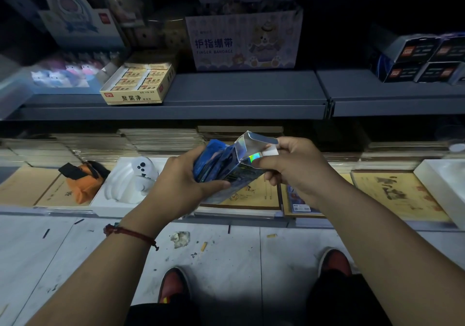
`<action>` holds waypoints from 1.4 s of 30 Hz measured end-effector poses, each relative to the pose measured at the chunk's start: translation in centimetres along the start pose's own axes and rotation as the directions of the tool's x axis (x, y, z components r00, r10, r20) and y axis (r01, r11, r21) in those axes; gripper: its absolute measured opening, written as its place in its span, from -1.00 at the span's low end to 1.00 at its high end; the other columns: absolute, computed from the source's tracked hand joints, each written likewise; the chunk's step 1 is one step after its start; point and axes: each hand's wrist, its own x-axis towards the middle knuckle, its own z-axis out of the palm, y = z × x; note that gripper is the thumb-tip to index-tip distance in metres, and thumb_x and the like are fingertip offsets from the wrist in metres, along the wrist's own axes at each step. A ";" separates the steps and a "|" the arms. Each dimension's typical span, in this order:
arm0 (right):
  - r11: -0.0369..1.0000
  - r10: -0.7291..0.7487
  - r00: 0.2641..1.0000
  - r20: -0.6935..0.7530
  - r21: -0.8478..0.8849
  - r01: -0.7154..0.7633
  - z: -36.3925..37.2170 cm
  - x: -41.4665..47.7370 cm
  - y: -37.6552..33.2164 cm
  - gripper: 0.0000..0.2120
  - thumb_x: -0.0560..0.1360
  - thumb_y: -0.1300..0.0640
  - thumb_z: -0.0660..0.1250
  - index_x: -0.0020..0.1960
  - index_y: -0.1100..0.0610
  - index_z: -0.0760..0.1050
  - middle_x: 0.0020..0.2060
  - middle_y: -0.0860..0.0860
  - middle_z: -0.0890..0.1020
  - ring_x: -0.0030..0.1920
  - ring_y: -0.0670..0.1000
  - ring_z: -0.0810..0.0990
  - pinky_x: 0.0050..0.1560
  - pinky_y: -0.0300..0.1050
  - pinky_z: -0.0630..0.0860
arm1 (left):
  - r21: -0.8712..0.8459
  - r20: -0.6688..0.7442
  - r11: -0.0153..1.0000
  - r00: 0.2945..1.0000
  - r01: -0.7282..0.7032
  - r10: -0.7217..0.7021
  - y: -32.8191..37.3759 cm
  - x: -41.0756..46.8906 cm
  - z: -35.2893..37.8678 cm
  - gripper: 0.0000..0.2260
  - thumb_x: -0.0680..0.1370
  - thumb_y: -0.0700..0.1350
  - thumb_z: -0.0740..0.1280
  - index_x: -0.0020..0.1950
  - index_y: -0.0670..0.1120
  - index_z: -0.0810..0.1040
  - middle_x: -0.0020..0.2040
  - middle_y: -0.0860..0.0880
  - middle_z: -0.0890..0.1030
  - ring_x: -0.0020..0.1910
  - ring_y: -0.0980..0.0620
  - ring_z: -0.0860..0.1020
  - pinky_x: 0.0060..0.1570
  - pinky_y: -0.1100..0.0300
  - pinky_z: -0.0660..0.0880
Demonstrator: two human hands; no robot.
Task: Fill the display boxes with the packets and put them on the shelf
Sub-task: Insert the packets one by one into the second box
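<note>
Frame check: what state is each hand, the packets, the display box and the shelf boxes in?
left hand: grips the blue packets.
right hand: holds the display box at its open flap.
blue packets: bunched, against the box's mouth.
display box: open, tilted, held in the air.
yellow box: open, filled, on the shelf.
finger bandage box: upright on the shelf.

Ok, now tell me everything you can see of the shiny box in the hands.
The display box looks like thin card with a silver, rainbow-sheen finish and dark blue print lower down. Its top flaps stand open. It is held tilted in the air. The right hand pinches it at a white flap, and the left hand grips blue packets at its open side.
</note>
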 end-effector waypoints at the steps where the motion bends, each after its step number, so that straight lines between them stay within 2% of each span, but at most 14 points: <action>1: 1.000 -0.005 1.000 0.003 0.020 0.005 -0.1 0.0 -0.1 -0.82 0.44 0.31 0.53 0.01 0.21 0.62 -0.29 0.14 0.66 -0.44 -0.08 0.55 -0.44 -0.24 0.52 | -0.007 -0.003 1.000 1.000 0.003 -0.003 0.0 0.0 0.0 -0.59 0.38 -0.02 0.60 -0.02 0.32 0.44 -0.11 0.31 0.59 -0.11 0.45 0.57 -0.23 0.54 0.47; 4: 0.998 -0.031 1.000 0.005 0.055 0.031 -0.1 -0.1 -0.2 -0.78 0.42 0.28 0.57 0.03 0.20 0.62 -0.32 0.04 0.68 -0.42 -0.08 0.55 -0.42 -0.23 0.52 | -0.014 -0.006 1.000 1.000 0.015 -0.015 -0.1 0.0 0.0 -0.59 0.38 -0.03 0.60 0.01 0.31 0.45 -0.12 0.28 0.61 -0.11 0.43 0.58 -0.23 0.53 0.48; 6: 0.996 -0.074 0.996 -0.042 0.048 0.076 0.0 -0.1 -0.2 -0.72 0.41 0.27 0.58 0.07 0.18 0.60 -0.26 0.05 0.70 -0.41 -0.06 0.56 -0.43 -0.22 0.51 | -0.013 -0.017 0.999 0.999 0.034 -0.034 -0.3 0.1 0.1 -0.60 0.37 -0.02 0.61 0.02 0.29 0.47 -0.13 0.27 0.62 -0.12 0.41 0.59 -0.24 0.52 0.48; 8: 0.983 -0.186 0.972 -0.140 -0.037 0.183 0.2 -0.2 -0.2 -0.72 0.43 0.23 0.56 0.08 0.11 0.57 -0.24 0.04 0.67 -0.39 -0.08 0.55 -0.40 -0.25 0.49 | -0.015 -0.030 0.998 0.998 0.058 -0.059 -0.6 0.2 0.2 -0.62 0.37 -0.01 0.61 0.04 0.24 0.52 -0.12 0.26 0.65 -0.14 0.36 0.61 -0.22 0.47 0.51; 11: 0.903 -0.430 0.874 -0.226 -0.132 0.409 0.4 -0.4 -0.2 -0.83 0.48 0.27 0.49 0.03 0.11 0.58 -0.33 0.00 0.50 -0.39 -0.14 0.44 -0.31 -0.31 0.43 | -0.038 -0.033 0.995 0.995 0.089 -0.090 -1.0 0.4 0.7 -0.61 0.37 -0.03 0.62 0.11 0.13 0.56 -0.11 0.20 0.67 -0.15 0.30 0.63 -0.23 0.43 0.53; 13: 0.825 -0.563 0.808 -0.175 -0.181 0.535 0.7 -0.8 -0.4 -0.87 0.49 0.30 0.46 0.00 0.13 0.62 -0.35 -0.05 0.45 -0.40 -0.13 0.38 -0.31 -0.29 0.38 | -0.028 -0.023 0.996 0.996 0.084 -0.085 -1.0 0.4 1.1 -0.60 0.37 -0.04 0.62 0.13 0.11 0.56 -0.10 0.18 0.66 -0.15 0.29 0.62 -0.23 0.46 0.50; 16: 0.673 -0.699 0.715 -0.020 -0.359 0.647 1.4 -1.3 -0.3 -0.88 0.51 0.24 0.46 0.00 0.05 0.66 -0.28 -0.03 0.47 -0.35 -0.05 0.43 -0.29 -0.27 0.36 | 0.017 -0.007 0.998 0.998 0.068 -0.068 -0.8 0.4 1.5 -0.57 0.37 -0.02 0.62 0.15 0.17 0.53 -0.11 0.19 0.65 -0.16 0.29 0.60 -0.23 0.47 0.45; 19: 0.571 -0.718 0.691 0.084 -0.495 0.655 1.8 -1.3 0.0 -0.86 0.52 0.11 0.42 0.06 0.00 0.67 -0.21 -0.07 0.45 -0.31 -0.08 0.46 -0.31 -0.28 0.40 | 0.022 0.004 0.998 0.998 0.058 -0.059 -0.7 0.4 1.8 -0.55 0.38 -0.04 0.61 0.18 0.15 0.53 -0.12 0.20 0.63 -0.16 0.35 0.57 -0.25 0.50 0.41; 21: 0.536 -0.707 0.698 0.114 -0.557 0.634 1.9 -1.2 0.2 -0.83 0.52 0.06 0.40 0.10 -0.02 0.65 -0.18 -0.12 0.41 -0.25 -0.09 0.48 -0.29 -0.12 0.53 | 0.023 0.008 0.998 0.999 0.052 -0.052 -0.6 0.4 1.8 -0.55 0.38 -0.05 0.61 0.19 0.13 0.53 -0.12 0.20 0.62 -0.16 0.35 0.57 -0.23 0.49 0.43; 24: 0.511 -0.711 0.694 0.115 -0.594 0.622 1.8 -1.1 0.2 -0.88 0.52 0.10 0.41 0.05 -0.02 0.63 -0.18 -0.15 0.37 -0.23 -0.06 0.50 -0.27 0.04 0.57 | 0.032 0.013 0.998 0.999 0.049 -0.049 -0.6 0.5 1.8 -0.55 0.38 -0.04 0.62 0.19 0.12 0.54 -0.12 0.20 0.62 -0.15 0.35 0.57 -0.22 0.50 0.44; 28: 0.491 -0.718 0.688 0.106 -0.623 0.608 1.8 -1.2 0.1 -0.93 0.50 0.11 0.44 -0.05 -0.03 0.59 -0.20 -0.18 0.36 -0.27 -0.07 0.49 -0.30 0.02 0.56 | 0.043 0.015 0.998 0.999 0.044 -0.045 -0.4 0.5 1.8 -0.56 0.39 -0.04 0.61 0.15 0.16 0.49 -0.13 0.25 0.59 -0.16 0.41 0.55 -0.24 0.54 0.41; 34: 0.450 -0.730 0.674 0.114 -0.663 0.599 1.6 -1.2 0.0 -0.87 0.48 0.02 0.49 -0.17 -0.05 0.55 -0.14 -0.16 0.45 -0.23 -0.06 0.52 -0.29 -0.04 0.54 | 0.045 0.023 0.998 0.999 0.048 -0.050 -0.3 0.3 1.8 -0.55 0.38 0.00 0.61 0.19 0.15 0.52 -0.10 0.21 0.62 -0.14 0.33 0.57 -0.25 0.50 0.43; 39: 0.417 -0.784 0.613 0.095 -0.651 0.634 1.4 -1.2 -0.2 -0.92 0.52 0.06 0.48 -0.14 0.00 0.61 -0.11 -0.16 0.49 -0.17 -0.09 0.54 -0.29 -0.04 0.56 | -0.023 0.017 0.999 0.999 0.046 -0.045 0.2 0.4 1.6 -0.58 0.37 -0.01 0.62 0.14 0.16 0.54 -0.10 0.17 0.65 -0.15 0.27 0.61 -0.19 0.39 0.52; 42: 0.433 -0.803 0.591 0.073 -0.610 0.664 1.4 -1.0 0.0 -0.94 0.52 0.12 0.48 -0.12 0.05 0.62 -0.07 -0.14 0.55 -0.19 -0.14 0.52 -0.26 -0.09 0.55 | -0.054 0.010 0.997 0.999 0.047 -0.047 0.5 0.4 1.5 -0.62 0.37 -0.02 0.62 0.04 0.23 0.52 -0.15 0.22 0.64 -0.18 0.28 0.60 -0.25 0.45 0.48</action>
